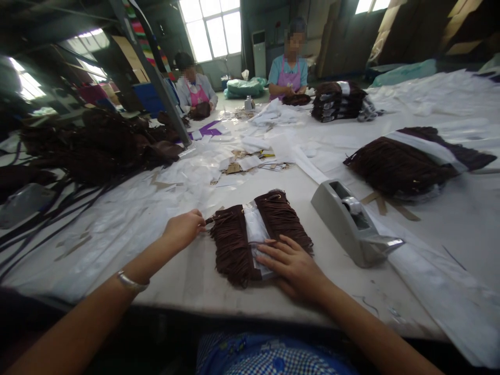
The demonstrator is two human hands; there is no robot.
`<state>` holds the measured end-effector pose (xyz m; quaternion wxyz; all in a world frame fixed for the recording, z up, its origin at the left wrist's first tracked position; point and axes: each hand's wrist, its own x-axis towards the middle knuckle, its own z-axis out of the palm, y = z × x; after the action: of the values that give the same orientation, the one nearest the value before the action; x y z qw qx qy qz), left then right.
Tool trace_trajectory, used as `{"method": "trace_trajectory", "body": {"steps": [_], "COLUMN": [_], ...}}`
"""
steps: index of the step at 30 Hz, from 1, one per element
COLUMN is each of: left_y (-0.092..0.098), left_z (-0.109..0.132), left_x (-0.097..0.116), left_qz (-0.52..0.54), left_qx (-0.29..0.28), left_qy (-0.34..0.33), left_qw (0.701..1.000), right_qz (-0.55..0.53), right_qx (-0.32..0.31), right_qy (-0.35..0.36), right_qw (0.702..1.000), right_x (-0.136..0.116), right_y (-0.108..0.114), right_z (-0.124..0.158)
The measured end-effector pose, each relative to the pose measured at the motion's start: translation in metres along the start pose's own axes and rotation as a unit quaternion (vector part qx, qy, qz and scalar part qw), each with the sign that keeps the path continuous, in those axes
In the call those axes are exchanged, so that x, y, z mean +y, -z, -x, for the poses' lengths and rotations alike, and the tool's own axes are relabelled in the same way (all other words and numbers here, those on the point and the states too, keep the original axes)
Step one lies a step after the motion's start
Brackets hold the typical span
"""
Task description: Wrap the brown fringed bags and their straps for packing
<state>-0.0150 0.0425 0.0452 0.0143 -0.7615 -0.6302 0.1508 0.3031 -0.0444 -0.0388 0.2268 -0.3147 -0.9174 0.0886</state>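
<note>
A dark brown fringed bag (233, 245) lies flat on the table in front of me, with a white sheet (255, 224) down its middle and small metal eyelets along its upper edge. My right hand (291, 263) rests on its lower middle, fingers spread over the sheet and the fringe. At the upper left corner my left hand (185, 228) is closed in a pinch on a short dark strap (211, 220) that runs to the bag. Its far end is hidden in the fingers. A grey tape dispenser (347, 224) stands just right of the bag.
Stacked fringed bags with white bands (406, 161) lie at right, and another stack (338, 101) sits farther back. A dark brown heap (101, 140) and a metal post (156, 73) are at left. Paper scraps (238, 164) litter the middle. Two people in pink aprons work across the table.
</note>
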Motion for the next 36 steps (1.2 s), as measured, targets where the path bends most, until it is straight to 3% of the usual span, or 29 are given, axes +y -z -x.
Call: {"method": "trace_trajectory", "body": {"steps": [2, 4, 6, 8, 11, 15, 19, 31, 36], "left_y": [0.003, 0.002, -0.006, -0.016, -0.024, -0.018, -0.010, -0.046, -0.055], "left_z": [0.003, 0.001, -0.005, -0.010, -0.008, 0.015, 0.027, 0.000, -0.004], "left_x": [0.005, 0.015, 0.024, 0.025, 0.007, -0.024, -0.030, -0.013, -0.014], "left_qz": [0.038, 0.096, 0.129, 0.116, 0.081, 0.069, 0.084, 0.203, 0.191], "left_qx": [0.074, 0.132, 0.129, 0.097, 0.071, 0.011, -0.056, 0.115, 0.111], "left_qy": [-0.012, -0.108, -0.248, -0.324, -0.300, -0.245, -0.184, -0.168, -0.153], "left_qw": [0.996, 0.981, 0.951, 0.934, 0.948, 0.967, 0.978, 0.958, 0.963], "right_qz": [-0.002, -0.003, -0.001, 0.002, 0.006, 0.009, 0.017, 0.036, 0.042], "right_qx": [0.001, -0.001, -0.004, -0.005, -0.007, -0.006, -0.011, 0.002, -0.002], "right_qy": [-0.001, -0.004, -0.005, -0.003, -0.001, 0.000, 0.007, -0.001, -0.001], "right_qw": [1.000, 1.000, 1.000, 1.000, 1.000, 1.000, 1.000, 0.999, 0.999], "right_x": [-0.001, -0.001, -0.002, -0.002, -0.002, -0.002, -0.002, -0.007, -0.006], "right_y": [0.000, 0.000, 0.001, 0.001, 0.002, 0.002, 0.000, 0.000, -0.002], "right_z": [0.000, 0.000, -0.001, -0.001, -0.001, -0.001, 0.000, -0.002, -0.001]}}
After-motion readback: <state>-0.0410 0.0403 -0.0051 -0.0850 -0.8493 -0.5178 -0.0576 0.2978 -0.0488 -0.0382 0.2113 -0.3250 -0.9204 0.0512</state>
